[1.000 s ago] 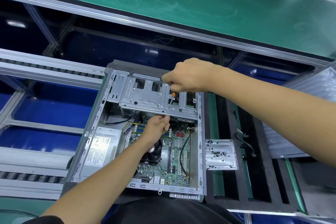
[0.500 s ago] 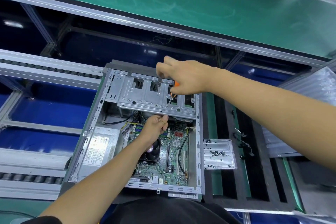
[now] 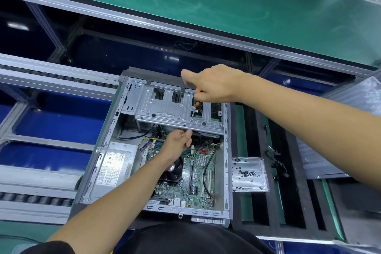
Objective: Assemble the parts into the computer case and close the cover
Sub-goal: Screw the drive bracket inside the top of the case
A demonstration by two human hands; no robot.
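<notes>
Screwdriver (image 3: 193, 109) in right hand (image 3: 214, 85) — tip on drive cage (image 3: 165, 109) — left hand (image 3: 178, 141) beneath.

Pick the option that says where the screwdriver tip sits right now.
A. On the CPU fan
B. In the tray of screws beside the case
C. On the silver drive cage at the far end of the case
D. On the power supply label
C: the right hand holds the orange-handled screwdriver with its tip down on the drive cage, far from the CPU fan and the screw tray.
</notes>
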